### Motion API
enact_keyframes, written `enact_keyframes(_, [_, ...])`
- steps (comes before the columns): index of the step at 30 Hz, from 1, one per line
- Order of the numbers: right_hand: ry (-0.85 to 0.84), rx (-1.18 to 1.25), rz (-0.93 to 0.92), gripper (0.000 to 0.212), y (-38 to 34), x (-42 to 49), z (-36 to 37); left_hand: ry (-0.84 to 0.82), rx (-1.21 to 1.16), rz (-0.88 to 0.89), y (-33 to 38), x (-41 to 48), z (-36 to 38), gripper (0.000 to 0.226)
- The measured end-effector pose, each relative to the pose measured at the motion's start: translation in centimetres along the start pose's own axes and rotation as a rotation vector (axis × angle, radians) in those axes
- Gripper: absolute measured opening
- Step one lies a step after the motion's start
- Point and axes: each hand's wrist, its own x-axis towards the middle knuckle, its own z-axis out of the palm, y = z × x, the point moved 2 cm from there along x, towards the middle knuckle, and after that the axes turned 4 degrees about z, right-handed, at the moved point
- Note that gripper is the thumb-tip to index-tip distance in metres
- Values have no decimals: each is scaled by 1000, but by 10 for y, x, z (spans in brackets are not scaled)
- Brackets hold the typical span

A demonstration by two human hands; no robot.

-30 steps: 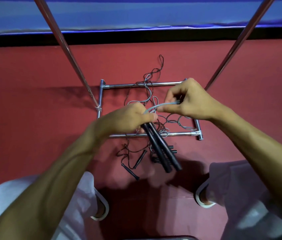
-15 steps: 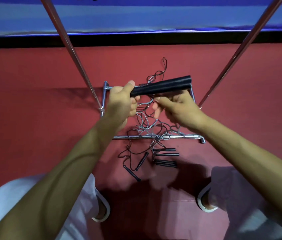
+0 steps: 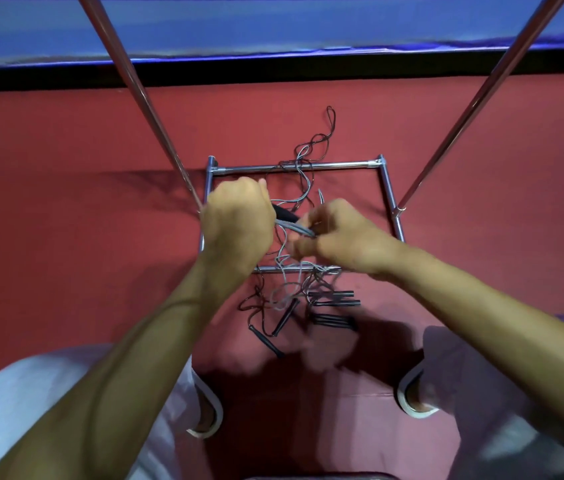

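I see the left hand point(image 3: 239, 220) beside the right hand point(image 3: 339, 237) above the frame point(image 3: 256, 167); handles point(image 3: 332, 294) lie on the floor point(image 3: 100, 271) before it.

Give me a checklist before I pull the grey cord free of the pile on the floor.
1. The left hand grips the black handle: ok.
2. The right hand pinches the grey cord: ok.
3. Grey cord free of the tangle on the floor: not ok, it runs down into it.
4. Cords clear of the metal frame: not ok, they cross its far and near bars.
5. Which of the loose handles ends this cord: cannot tell.
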Motion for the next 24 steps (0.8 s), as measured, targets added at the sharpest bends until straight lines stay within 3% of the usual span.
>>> enact_keyframes(2, [250, -499, -219, 6, 5, -1, -11, -205, 101, 33, 9, -5, -4, 27])
enact_keyframes(4, [271, -703, -380, 11, 4, -4, -20, -438, 51, 41, 18, -7, -1, 30])
enact_keyframes(7, [132, -709, -490, 6, 6, -3, -40, -706, -99, 203, 24, -11, 7, 44])
enact_keyframes(10, [-104, -423, -357, 13, 12, -2, -58, -923, -380, 241, 26, -13, 7, 53])
enact_keyframes(13, [-285, -78, -219, 27, 15, -9, -64, -966, -771, 141, 25, -5, -5, 55])
enact_keyframes(16, [-345, 165, -149, 29, 6, -16, -58, -954, -1013, 35, 18, 6, -14, 54])
enact_keyframes(20, [-444, 493, 68, 30, 0, -22, -43, -836, -926, 82, 14, 7, -19, 59])
enact_keyframes(24, [-200, 426, 39, 31, 2, -12, -31, -742, -845, 53, 16, -2, -15, 49])
